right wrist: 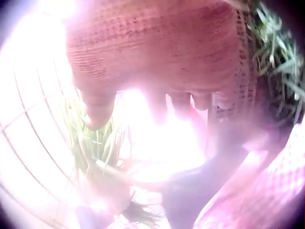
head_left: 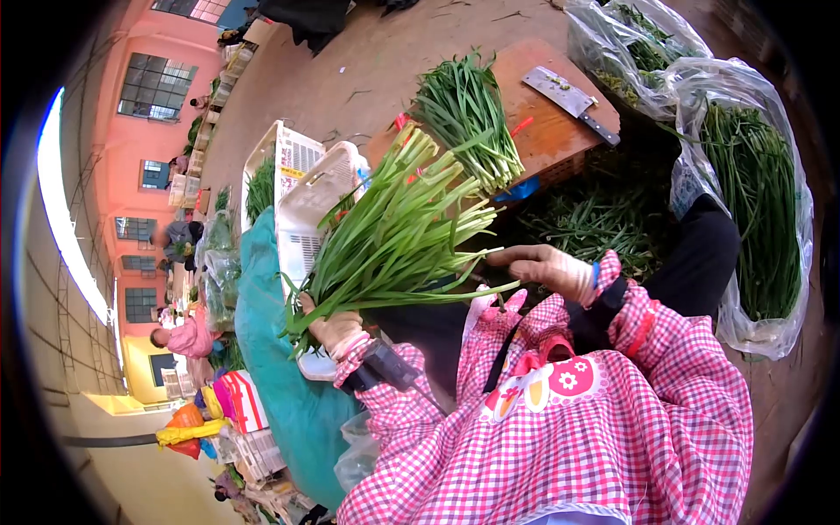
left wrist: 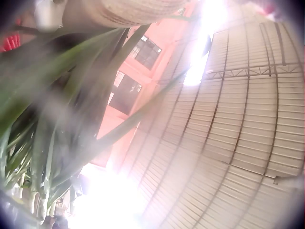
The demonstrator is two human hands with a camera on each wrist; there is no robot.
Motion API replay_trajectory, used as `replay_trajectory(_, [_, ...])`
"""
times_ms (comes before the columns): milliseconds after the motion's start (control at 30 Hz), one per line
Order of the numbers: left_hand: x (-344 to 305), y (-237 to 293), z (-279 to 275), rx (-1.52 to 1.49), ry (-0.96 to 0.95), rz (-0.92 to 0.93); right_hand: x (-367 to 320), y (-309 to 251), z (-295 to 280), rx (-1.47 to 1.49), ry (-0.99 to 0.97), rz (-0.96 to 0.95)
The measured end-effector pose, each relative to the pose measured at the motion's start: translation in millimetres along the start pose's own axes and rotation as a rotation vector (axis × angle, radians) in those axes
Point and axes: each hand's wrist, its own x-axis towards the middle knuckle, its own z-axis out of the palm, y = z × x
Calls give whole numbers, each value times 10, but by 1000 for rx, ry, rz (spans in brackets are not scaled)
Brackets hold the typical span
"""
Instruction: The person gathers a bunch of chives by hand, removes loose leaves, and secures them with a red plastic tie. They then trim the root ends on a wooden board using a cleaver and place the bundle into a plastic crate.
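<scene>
In the head view my left hand [head_left: 337, 331] grips a large bunch of garlic chives [head_left: 394, 227] near its leafy end. The flat green leaves fan over my lap, with the paler stem ends pointing right. My right hand [head_left: 553, 269] is beside those stem ends, its fingers extended toward a few stray stalks. It wears a knitted glove, and in the right wrist view the bare fingertips [right wrist: 99, 114] hang apart, holding nothing. Leaves of the bunch fill the left side of the left wrist view, below the gloved left hand [left wrist: 114, 12]; its fingers are mostly hidden.
A wooden board [head_left: 542, 70] ahead carries a cleaver [head_left: 562, 94] and a second bunch of chives [head_left: 468, 114]. Plastic bags of greens [head_left: 752, 201] stand at the right. Loose trimmings [head_left: 604, 223] lie below the board. White crates [head_left: 302, 162] and a teal cloth [head_left: 271, 350] are at the left.
</scene>
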Motion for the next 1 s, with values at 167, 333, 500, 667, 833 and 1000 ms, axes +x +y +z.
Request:
replay_trajectory(167, [0, 3, 7, 54, -33, -7, 333, 406, 224, 249, 121, 2])
replay_trajectory(333, [-256, -29, 319, 119, 9, 29, 233, 131, 234, 354, 119, 67])
replay_trajectory(500, [-251, -144, 416, 239, -3, 87, -6, 12, -23, 108, -95, 190])
replay_trajectory(667, [-277, -151, 524, 279, -42, 161, -333, 84, -475, -45, -50, 288])
replay_trajectory(833, [-291, -17, 507, 154, 31, 32, -396, 217, -695, -1202, -23, 477])
replay_trajectory(1000, [-291, -16, 527, 140, 84, 48, -36, 532, -304, -169, 32, 228])
